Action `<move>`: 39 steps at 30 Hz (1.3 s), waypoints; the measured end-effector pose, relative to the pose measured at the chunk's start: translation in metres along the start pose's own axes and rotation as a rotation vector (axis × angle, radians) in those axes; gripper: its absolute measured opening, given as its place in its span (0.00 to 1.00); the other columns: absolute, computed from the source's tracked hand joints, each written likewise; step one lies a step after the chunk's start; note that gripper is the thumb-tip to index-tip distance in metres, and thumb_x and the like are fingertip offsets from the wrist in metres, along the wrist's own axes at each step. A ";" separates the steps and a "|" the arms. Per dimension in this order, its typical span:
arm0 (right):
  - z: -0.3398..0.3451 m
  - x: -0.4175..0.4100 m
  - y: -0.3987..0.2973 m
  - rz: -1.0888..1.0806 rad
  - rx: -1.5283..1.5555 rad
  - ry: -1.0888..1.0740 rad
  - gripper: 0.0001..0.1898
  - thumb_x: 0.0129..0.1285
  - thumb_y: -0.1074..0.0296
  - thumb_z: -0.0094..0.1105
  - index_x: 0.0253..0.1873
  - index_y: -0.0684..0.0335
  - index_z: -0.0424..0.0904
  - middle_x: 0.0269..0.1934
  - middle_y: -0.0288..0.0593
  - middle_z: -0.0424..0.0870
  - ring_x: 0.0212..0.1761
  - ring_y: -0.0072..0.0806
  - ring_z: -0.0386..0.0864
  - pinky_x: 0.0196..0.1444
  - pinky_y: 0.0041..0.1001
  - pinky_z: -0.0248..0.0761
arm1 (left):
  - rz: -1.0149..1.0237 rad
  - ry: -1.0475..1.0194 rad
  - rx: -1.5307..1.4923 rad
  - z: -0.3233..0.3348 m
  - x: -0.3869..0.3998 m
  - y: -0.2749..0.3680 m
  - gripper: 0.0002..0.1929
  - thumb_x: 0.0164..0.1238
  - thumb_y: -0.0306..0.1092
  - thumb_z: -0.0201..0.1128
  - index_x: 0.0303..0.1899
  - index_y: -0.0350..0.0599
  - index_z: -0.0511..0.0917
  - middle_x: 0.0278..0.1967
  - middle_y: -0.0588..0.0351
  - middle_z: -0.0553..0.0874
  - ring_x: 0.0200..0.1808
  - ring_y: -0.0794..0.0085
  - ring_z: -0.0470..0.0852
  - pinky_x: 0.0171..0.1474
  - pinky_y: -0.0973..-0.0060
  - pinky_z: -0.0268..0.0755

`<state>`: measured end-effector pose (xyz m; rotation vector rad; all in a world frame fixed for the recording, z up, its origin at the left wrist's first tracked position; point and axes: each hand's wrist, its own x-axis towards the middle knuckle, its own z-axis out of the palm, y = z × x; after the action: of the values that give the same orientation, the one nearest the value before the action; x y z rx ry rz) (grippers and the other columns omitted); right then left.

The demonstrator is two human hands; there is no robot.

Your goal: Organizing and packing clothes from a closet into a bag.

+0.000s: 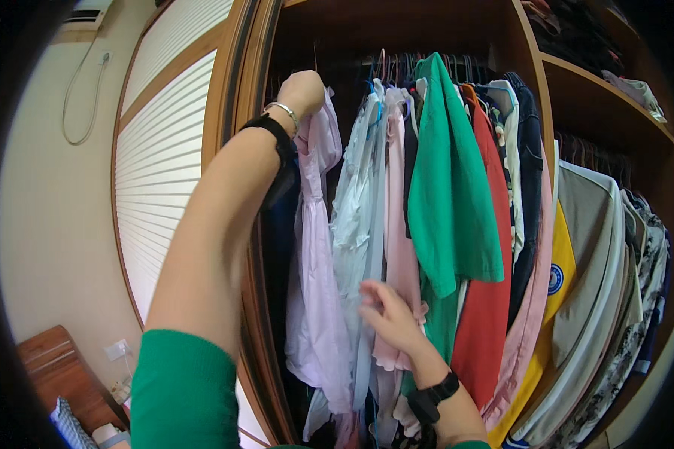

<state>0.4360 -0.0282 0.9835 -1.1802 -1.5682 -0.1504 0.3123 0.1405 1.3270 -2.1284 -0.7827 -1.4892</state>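
Note:
My left hand (303, 92) is raised to rail height at the wardrobe's left side. It is closed at the top of a lilac dress (314, 236), around what looks like its hanger; a thin wire hook shows just above the fist, and the fingers' far side is hidden. The dress hangs straight down below it. Lower down, my right hand (393, 317) is empty with its fingers apart and slightly blurred. It is in front of a pale blue ruffled dress (353, 207) and a pink garment (399, 236). A green garment (449, 185) hangs right of these.
A dark wooden wardrobe holds a red garment (488, 269), a yellow one (559, 280) and a grey one (587, 224) beyond a divider (531, 45). A shelf (606, 92) carries folded clothes. On the left are a louvred sliding door (165, 168) and a wooden headboard (62, 365).

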 end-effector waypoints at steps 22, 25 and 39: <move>0.011 -0.017 0.010 0.185 0.125 -0.304 0.23 0.58 0.71 0.58 0.59 0.64 0.66 0.46 0.42 0.76 0.42 0.21 0.74 0.37 0.20 0.69 | 0.083 0.205 -0.742 0.034 0.030 0.026 0.20 0.57 0.48 0.60 0.36 0.36 0.83 0.28 0.47 0.84 0.31 0.63 0.83 0.38 0.70 0.73; 0.011 -0.016 0.010 0.205 0.135 -0.308 0.23 0.58 0.72 0.58 0.59 0.65 0.66 0.46 0.42 0.76 0.42 0.21 0.74 0.38 0.20 0.69 | 0.068 0.050 -0.644 0.023 0.027 0.047 0.24 0.56 0.51 0.61 0.40 0.35 0.82 0.27 0.52 0.84 0.31 0.68 0.82 0.38 0.74 0.73; -0.002 -0.038 0.017 0.331 0.179 -0.381 0.17 0.63 0.70 0.54 0.56 0.64 0.70 0.44 0.35 0.77 0.40 0.15 0.72 0.39 0.17 0.68 | -0.221 -0.257 -0.877 0.037 0.031 0.006 0.13 0.55 0.38 0.64 0.36 0.38 0.82 0.33 0.52 0.83 0.36 0.67 0.79 0.38 0.70 0.70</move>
<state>0.4460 -0.0441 0.9456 -1.3596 -1.6413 0.4466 0.3505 0.1649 1.3435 -2.9911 -0.4896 -1.9388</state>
